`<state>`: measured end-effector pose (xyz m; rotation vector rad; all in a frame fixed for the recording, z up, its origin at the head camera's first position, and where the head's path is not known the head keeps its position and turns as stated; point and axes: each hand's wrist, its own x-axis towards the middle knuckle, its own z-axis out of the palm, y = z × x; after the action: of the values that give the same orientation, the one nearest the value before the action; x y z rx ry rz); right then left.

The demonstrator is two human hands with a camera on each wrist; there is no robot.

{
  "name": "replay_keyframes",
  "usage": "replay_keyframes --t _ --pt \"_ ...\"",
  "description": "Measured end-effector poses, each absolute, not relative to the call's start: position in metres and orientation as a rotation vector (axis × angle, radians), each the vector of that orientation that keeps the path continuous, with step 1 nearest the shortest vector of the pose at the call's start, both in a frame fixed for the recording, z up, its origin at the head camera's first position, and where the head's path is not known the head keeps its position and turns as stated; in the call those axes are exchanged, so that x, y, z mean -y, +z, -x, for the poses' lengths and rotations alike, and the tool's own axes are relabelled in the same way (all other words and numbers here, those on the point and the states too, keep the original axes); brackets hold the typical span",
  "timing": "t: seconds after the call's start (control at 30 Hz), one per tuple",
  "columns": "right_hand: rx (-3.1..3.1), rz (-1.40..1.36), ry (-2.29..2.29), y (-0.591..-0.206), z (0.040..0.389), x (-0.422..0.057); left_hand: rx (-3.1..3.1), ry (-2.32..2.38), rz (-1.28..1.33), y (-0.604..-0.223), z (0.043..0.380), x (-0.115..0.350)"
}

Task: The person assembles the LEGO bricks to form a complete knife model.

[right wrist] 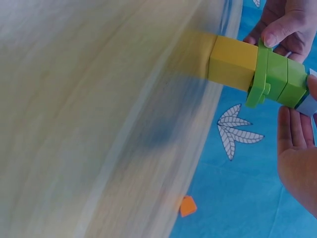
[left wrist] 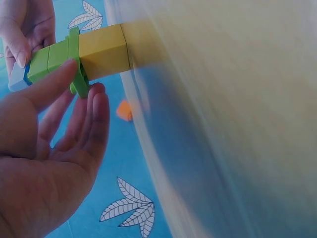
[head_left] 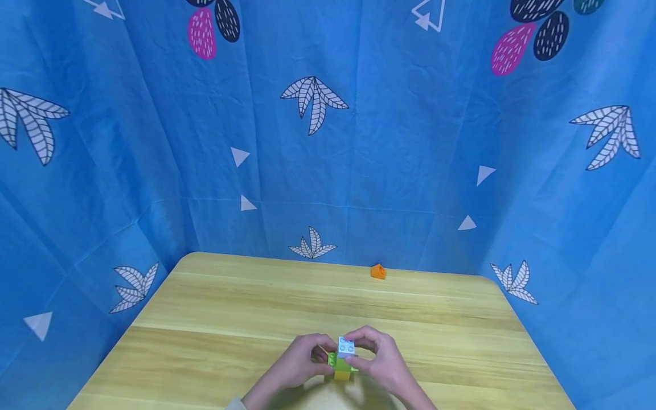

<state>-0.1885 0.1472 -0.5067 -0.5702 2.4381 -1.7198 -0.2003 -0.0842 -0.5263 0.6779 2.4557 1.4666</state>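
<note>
Near the table's front edge stands a small tower of toy building blocks. From the bottom it has a yellow block (left wrist: 104,51), a wider flat green plate (right wrist: 258,74), green bricks (right wrist: 287,79) and a light blue brick (head_left: 346,347) with studs on top. The left hand (head_left: 302,361) pinches the side of the green plate between thumb and fingers. From the other side, the right hand (head_left: 380,356) holds the light blue brick at the top between thumb and fingers. In both wrist views the yellow block's base meets the tabletop.
An orange block (head_left: 378,271) lies by the far edge of the wooden table (head_left: 230,307). Blue patterned cloth (head_left: 318,171) hangs behind the table and along both sides.
</note>
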Motion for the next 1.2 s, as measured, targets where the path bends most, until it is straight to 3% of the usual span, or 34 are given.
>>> replay_keyframes --t 1.2 --pt "-2.490 0.574 -1.702 -0.5109 0.1890 -0.1457 -2.451 1.482 -0.674 -0.5276 0.2007 0.0836"
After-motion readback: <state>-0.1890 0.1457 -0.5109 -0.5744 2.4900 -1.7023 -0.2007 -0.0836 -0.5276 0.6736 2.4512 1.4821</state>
